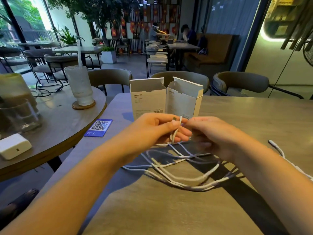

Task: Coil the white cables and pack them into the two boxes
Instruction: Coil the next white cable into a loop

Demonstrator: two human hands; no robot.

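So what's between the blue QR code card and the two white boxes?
Only bare table lies between the QR card and the two boxes, as the head view shows. The card lies flat to the boxes' left.

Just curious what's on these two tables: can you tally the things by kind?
White boxes: 2
Drinking glasses: 2
QR code card: 1
White charger: 1
Tangle of white cables, number unclear: 1
Total: 7
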